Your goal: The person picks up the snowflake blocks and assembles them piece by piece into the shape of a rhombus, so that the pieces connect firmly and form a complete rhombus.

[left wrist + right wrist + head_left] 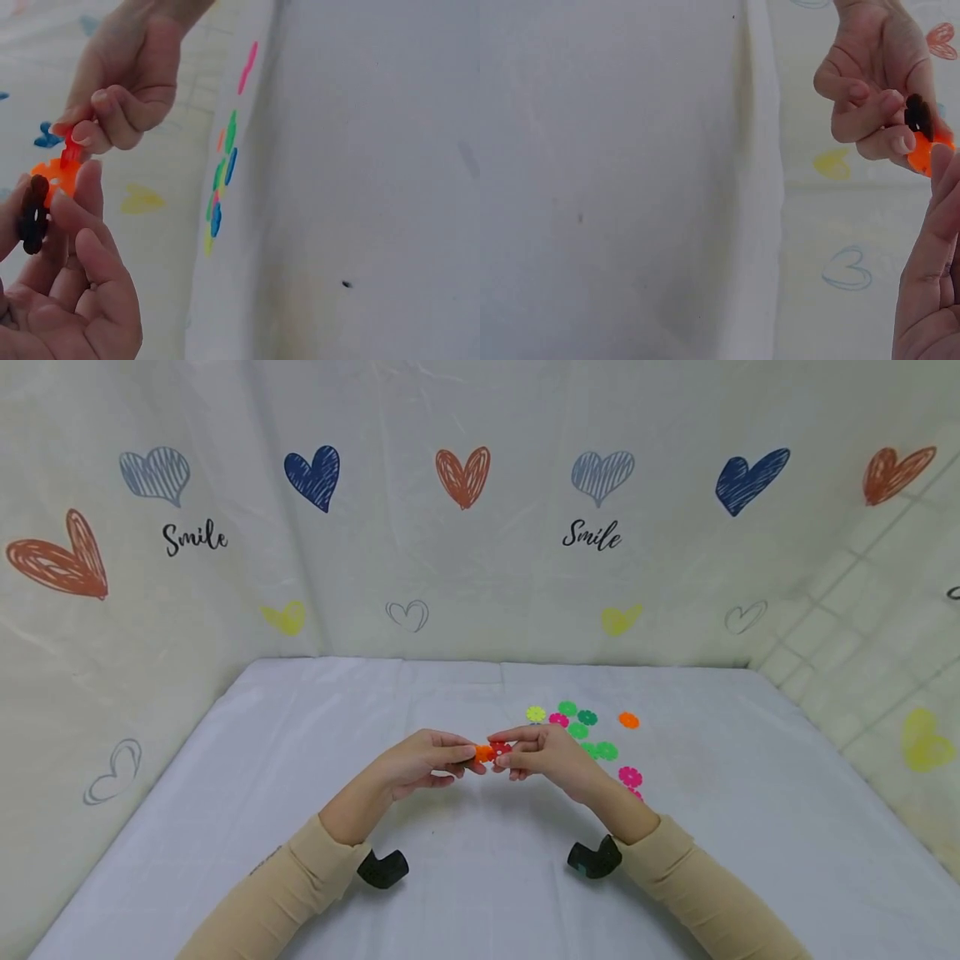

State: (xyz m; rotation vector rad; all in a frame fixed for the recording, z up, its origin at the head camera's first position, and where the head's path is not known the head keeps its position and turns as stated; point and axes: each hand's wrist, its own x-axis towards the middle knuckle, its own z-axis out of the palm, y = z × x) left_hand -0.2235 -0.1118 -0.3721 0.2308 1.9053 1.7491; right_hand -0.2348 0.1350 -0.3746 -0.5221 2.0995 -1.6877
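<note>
Above the middle of the table, my two hands meet at a small chain of notched, flower-shaped plastic discs. My left hand (420, 762) pinches an orange disc (483, 752) and a dark brown-black disc (34, 225), which is set crosswise against the orange one. From the other side, my right hand (551, 756) holds a red disc (501, 747) between thumb and fingertips. In the left wrist view, the red disc's edge meets the orange disc's rim; how deeply they interlock cannot be told. Fingers hide much of the red disc in the right wrist view.
Loose discs lie flat on the white-covered table (300, 727) behind and right of my hands, among them a light green disc (606, 751), an orange one (628, 720) and a pink one (630, 776). A heart-printed backdrop (510, 577) rises behind the table.
</note>
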